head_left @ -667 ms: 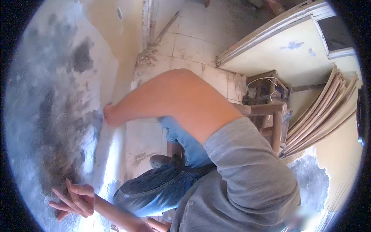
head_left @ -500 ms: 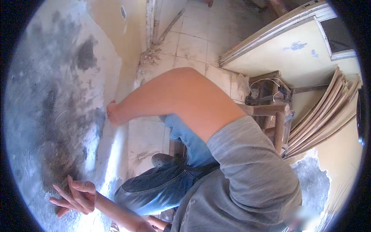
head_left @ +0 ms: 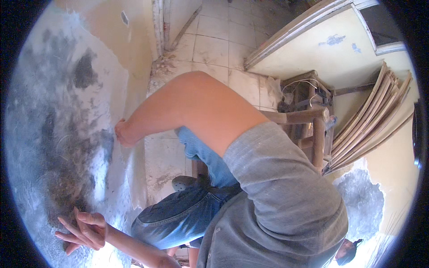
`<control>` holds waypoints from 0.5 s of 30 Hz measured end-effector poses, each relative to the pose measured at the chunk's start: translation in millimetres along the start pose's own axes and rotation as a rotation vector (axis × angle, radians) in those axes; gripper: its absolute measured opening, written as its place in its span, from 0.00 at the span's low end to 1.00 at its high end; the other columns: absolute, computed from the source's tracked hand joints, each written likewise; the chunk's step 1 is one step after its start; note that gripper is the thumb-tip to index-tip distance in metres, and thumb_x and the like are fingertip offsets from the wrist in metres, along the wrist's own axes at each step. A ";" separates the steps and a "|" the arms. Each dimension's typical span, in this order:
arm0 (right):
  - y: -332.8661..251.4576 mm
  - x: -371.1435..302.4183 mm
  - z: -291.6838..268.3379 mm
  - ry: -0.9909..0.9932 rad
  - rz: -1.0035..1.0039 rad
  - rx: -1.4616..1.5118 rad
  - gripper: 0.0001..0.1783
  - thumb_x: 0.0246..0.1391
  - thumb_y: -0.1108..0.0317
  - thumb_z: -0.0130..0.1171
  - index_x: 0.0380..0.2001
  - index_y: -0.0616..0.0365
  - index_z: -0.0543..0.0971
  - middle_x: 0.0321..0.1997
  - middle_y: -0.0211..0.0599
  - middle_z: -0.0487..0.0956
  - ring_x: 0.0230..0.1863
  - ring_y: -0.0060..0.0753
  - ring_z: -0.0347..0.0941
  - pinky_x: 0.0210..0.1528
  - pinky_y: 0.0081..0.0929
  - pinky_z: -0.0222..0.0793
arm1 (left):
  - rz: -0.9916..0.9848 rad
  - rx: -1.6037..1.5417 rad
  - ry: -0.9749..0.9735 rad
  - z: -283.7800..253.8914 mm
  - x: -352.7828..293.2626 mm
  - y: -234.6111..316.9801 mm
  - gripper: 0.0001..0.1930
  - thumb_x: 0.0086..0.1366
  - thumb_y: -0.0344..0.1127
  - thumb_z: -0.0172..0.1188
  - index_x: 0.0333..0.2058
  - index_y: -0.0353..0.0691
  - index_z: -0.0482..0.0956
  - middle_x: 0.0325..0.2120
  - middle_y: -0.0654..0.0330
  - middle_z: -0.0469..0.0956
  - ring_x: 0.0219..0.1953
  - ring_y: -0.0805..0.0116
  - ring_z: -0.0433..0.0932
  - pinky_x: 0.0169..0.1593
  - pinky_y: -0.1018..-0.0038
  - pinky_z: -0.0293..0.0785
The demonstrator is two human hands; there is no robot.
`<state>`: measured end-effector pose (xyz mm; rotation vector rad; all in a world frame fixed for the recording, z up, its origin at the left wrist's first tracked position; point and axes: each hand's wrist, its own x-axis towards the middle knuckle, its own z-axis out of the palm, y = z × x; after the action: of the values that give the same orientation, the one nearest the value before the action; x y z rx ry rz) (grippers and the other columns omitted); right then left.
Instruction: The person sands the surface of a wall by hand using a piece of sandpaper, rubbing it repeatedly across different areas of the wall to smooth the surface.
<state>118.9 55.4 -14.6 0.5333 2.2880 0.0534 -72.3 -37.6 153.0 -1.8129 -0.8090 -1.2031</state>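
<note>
While the bare left hand (head_left: 82,231) is splayed over the grey-mottled, peeling plaster wall (head_left: 67,138) at left, the bare right hand (head_left: 123,132) is close to the same wall farther ahead, its grip too hidden to tell. Even pressure from the right, the left bracing, would probably work best.
</note>
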 end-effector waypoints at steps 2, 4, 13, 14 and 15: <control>0.2 -4.8 -5.3 0.020 -0.010 0.006 0.17 0.48 0.61 0.57 0.41 0.54 0.80 0.49 0.37 0.76 0.51 0.39 0.72 0.46 0.51 0.72 | -0.029 -0.020 -0.018 -3.2 -3.3 -4.3 0.10 0.59 0.31 0.56 0.20 0.38 0.81 0.33 0.47 0.80 0.56 0.50 0.69 0.68 0.62 0.32; 10.6 0.8 -17.6 0.029 -0.008 0.019 0.16 0.48 0.62 0.56 0.41 0.54 0.80 0.49 0.36 0.76 0.51 0.39 0.72 0.46 0.52 0.72 | -0.026 -0.024 -0.011 -1.3 -2.1 -3.2 0.10 0.59 0.31 0.56 0.20 0.38 0.81 0.33 0.47 0.80 0.56 0.50 0.69 0.68 0.62 0.32; -0.8 12.1 5.9 0.120 -0.011 0.053 0.13 0.48 0.63 0.56 0.37 0.51 0.81 0.45 0.39 0.78 0.49 0.38 0.74 0.40 0.49 0.74 | -0.021 0.019 -0.040 -5.4 0.2 -2.5 0.10 0.60 0.31 0.55 0.21 0.37 0.80 0.33 0.47 0.80 0.56 0.50 0.68 0.68 0.60 0.29; -2.1 11.0 2.8 0.154 -0.021 0.065 0.11 0.47 0.63 0.57 0.35 0.51 0.82 0.43 0.37 0.79 0.47 0.37 0.74 0.39 0.48 0.74 | -0.019 0.034 -0.047 -9.4 1.5 -6.4 0.10 0.60 0.31 0.55 0.22 0.37 0.80 0.34 0.46 0.80 0.56 0.49 0.68 0.68 0.60 0.29; -3.6 10.7 -0.8 0.189 -0.035 0.074 0.10 0.47 0.63 0.57 0.33 0.50 0.82 0.40 0.36 0.80 0.46 0.36 0.75 0.37 0.46 0.74 | -0.011 0.068 -0.047 -13.7 0.9 -7.7 0.10 0.60 0.31 0.55 0.22 0.37 0.80 0.34 0.46 0.80 0.56 0.49 0.68 0.68 0.60 0.29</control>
<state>110.4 56.4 -22.1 0.5461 2.4915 0.0014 -84.2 -45.8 159.1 -1.7898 -0.8769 -1.1303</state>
